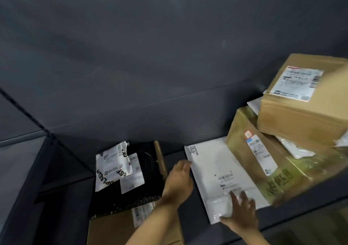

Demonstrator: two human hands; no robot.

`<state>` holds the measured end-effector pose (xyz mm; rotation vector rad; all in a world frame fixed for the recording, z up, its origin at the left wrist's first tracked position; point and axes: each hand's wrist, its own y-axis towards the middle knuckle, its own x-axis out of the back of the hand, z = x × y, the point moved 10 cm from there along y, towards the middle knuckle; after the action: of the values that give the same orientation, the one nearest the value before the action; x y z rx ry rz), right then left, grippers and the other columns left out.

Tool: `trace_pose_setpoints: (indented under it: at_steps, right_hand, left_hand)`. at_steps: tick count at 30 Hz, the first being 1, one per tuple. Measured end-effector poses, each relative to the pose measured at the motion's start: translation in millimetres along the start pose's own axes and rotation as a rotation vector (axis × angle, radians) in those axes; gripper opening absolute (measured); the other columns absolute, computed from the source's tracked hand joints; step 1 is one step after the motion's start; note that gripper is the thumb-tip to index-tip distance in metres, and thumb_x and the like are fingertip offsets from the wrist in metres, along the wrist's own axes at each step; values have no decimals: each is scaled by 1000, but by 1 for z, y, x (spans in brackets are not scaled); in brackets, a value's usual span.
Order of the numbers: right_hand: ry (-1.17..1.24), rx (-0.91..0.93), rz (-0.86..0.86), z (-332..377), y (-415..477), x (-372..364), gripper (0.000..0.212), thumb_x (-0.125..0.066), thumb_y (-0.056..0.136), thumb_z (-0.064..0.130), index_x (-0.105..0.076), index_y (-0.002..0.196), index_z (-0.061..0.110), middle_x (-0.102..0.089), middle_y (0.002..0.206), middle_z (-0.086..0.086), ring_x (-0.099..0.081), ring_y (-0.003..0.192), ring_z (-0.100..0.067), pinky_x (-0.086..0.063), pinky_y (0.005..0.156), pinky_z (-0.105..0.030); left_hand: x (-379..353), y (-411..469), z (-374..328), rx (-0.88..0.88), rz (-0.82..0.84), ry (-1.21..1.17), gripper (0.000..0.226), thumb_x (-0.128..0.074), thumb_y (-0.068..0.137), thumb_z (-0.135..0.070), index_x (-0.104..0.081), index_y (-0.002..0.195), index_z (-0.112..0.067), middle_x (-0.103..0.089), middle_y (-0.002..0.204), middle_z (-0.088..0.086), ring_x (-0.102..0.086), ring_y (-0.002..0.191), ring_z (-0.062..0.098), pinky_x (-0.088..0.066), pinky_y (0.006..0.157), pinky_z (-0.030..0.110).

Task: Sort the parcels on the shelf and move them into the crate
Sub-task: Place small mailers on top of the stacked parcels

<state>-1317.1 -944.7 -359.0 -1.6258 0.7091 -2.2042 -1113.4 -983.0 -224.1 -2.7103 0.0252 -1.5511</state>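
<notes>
White poly mailer [216, 173] lies flat on the shelf [174, 152], touching the left side of the taped carton [263, 160]. Right hand [241, 214] presses its near corner with fingers spread. Left hand [178, 178] meets its far-from-carton edge; grip unclear. Slide it clear using 2 hands, then lift.

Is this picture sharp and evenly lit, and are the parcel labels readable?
Head view: dim light; motion blur smears the right hand and the top carton; label print is unreadable, except 8707 on the white mailer; tape on the lower carton shines.

Three cardboard boxes [305, 116] [293, 171] [113, 229]; two hands [178, 182] [241, 212]; two mailers [211, 169] [150, 169] — one white, one black
</notes>
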Motion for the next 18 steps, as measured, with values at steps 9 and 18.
trace_pose_setpoints:
  at_steps: [9, 18]
  right_hand:
    - [-79, 118, 57, -13, -3, -4, 70, -52, 88, 29, -13, 144, 44, 18, 158, 12, 15, 145, -33, -19, 115, -52]
    - [337, 495, -490, 0, -49, 88, 51, -59, 84, 31, -44, 133, 30, -26, 133, 19, -43, 129, -19, -41, 99, -24]
  left_hand:
    - [-160, -57, 29, 930, 348, -775, 44, -46, 78, -7, -57, 121, -1, -64, 110, 14, -62, 99, 29, -53, 92, 35]
    - [-126, -48, 12, 993, 224, -707, 57, -53, 92, -20, -33, 140, 1, -41, 139, 20, -48, 120, 33, -43, 98, 35]
